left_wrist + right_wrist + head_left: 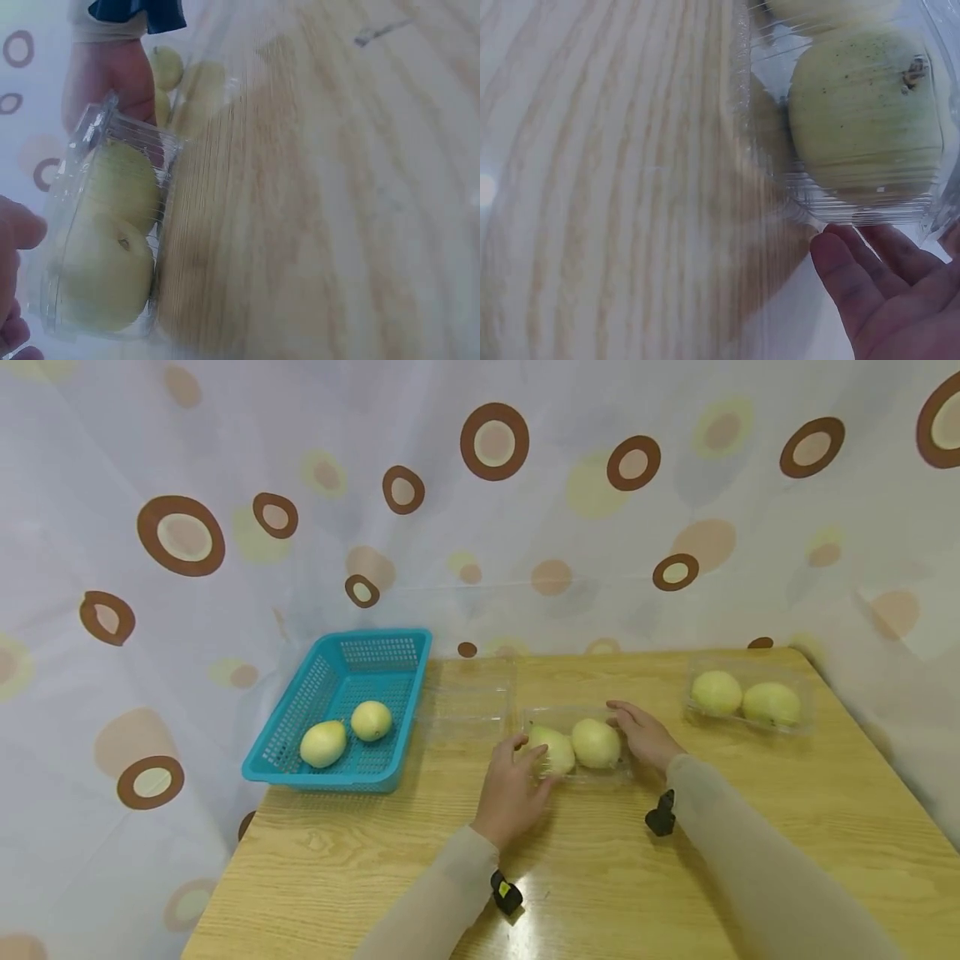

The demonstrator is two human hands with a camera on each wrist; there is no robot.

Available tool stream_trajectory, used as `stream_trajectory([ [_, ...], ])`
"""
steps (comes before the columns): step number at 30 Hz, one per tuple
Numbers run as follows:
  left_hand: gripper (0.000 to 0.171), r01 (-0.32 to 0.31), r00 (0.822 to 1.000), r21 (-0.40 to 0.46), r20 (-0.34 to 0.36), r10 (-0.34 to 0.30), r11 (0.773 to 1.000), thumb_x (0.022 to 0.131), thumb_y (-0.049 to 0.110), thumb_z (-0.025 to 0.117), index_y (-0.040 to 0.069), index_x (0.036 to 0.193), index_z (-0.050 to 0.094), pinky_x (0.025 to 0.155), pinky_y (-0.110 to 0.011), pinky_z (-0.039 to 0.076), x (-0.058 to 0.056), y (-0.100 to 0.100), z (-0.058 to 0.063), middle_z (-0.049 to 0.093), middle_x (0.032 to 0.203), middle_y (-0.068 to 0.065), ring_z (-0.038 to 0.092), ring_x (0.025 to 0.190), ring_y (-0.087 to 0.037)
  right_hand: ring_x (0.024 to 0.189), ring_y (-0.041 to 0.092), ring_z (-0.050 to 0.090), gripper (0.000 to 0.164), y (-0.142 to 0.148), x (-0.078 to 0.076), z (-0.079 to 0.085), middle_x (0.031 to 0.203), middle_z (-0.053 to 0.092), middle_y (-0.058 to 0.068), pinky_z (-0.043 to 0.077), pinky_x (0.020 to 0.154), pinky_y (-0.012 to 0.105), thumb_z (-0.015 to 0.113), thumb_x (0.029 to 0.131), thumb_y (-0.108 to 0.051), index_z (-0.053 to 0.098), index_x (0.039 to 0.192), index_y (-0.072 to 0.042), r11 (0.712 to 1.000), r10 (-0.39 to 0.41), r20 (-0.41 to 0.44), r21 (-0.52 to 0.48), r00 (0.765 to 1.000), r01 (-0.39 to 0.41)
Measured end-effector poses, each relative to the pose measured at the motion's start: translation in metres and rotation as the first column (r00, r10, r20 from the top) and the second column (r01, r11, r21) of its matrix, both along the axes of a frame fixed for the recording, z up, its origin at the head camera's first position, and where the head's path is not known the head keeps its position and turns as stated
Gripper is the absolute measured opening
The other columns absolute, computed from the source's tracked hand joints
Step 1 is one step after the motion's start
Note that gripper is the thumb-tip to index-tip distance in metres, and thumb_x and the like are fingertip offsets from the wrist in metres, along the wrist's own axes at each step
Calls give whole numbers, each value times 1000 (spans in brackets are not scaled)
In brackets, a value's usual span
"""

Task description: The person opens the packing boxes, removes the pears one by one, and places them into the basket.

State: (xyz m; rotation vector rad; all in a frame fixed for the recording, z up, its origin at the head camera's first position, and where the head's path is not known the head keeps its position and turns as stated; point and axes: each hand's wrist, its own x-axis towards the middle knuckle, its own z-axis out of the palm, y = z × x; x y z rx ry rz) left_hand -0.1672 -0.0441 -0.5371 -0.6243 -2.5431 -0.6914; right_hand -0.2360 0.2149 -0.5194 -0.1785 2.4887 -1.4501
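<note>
A clear plastic box (577, 775) with two yellow-green pears (596, 743) inside lies on the table between both hands. At its left end my left hand (513, 793) has its fingers spread, partly over the near pear in the head view; in the left wrist view its fingers (21, 225) stand apart from the box wall. My right hand (647, 739) is at the opposite end. Its fingertips rest right at the ribbed end wall of the box in the right wrist view, fingers (847, 274) extended. Neither hand grips anything.
A blue plastic basket (397, 777) holding two pears (324, 743) stands at the left. Next to it is another clear box (465, 702) without fruit. At the back right sits a clear box (806, 702) with two pears (771, 703). A patterned curtain (525, 527) hangs behind the table (585, 893).
</note>
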Motion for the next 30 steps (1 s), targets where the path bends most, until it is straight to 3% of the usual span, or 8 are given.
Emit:
stream_trajectory([
  [4,40,-65,991,183,128,42,981,89,26,69,7,121,56,89,-35,49,7,-9,-4,51,120,-9,50,111,-21,135,45,30,61,8,6,-3,150,31,25,28,105,60,21,105,-46,17,155,-12,998,-18,24,-55,1000,20],
  [8,37,-189,931,458,366,9,869,90,22,66,0,114,48,75,-30,48,13,-17,-6,53,101,-9,53,89,-17,130,45,36,64,17,10,-7,147,31,27,35,102,58,20,104,-47,16,154,-8,997,-30,1,-69,1000,30],
  [10,34,-273,864,576,498,-66,771,92,20,65,-1,110,45,67,-28,47,15,-18,-7,53,92,-8,53,79,-16,128,44,41,65,22,11,-8,145,35,27,37,101,57,21,104,-47,16,154,-6,997,-38,-8,-66,999,37],
  [15,19,-465,636,721,676,-373,514,92,9,60,-6,101,52,60,-25,51,20,-6,-12,57,81,-7,58,66,-14,124,41,46,66,29,17,-6,141,41,26,40,99,55,23,104,-49,20,153,-5,996,-68,-43,-66,997,65],
  [17,19,-499,566,744,668,-482,445,92,6,58,-10,101,56,64,-25,54,23,3,-13,60,79,-8,61,66,-15,122,40,48,65,31,19,-5,139,43,25,42,97,54,25,103,-48,23,152,-5,996,-75,-82,-55,994,70],
  [19,24,-509,510,753,654,-559,417,92,7,58,-14,104,58,67,-25,54,26,11,-14,62,80,-8,62,68,-14,119,39,50,63,33,23,-3,137,45,24,45,93,53,27,104,-47,26,151,-6,997,-70,-132,-30,989,67],
  [23,31,-500,466,778,612,-639,380,91,8,60,-17,109,60,73,-28,56,29,27,-15,65,83,-9,64,73,-16,112,36,56,57,38,28,-2,131,53,22,50,86,50,31,104,-43,34,148,-7,998,-40,-235,35,971,49],
  [30,31,-517,456,791,578,-676,327,94,10,60,-14,113,60,80,-32,55,26,54,-19,65,88,-10,65,78,-17,102,32,61,49,47,31,-6,119,60,20,54,80,34,34,105,-36,43,141,-4,997,-13,-329,68,944,38],
])
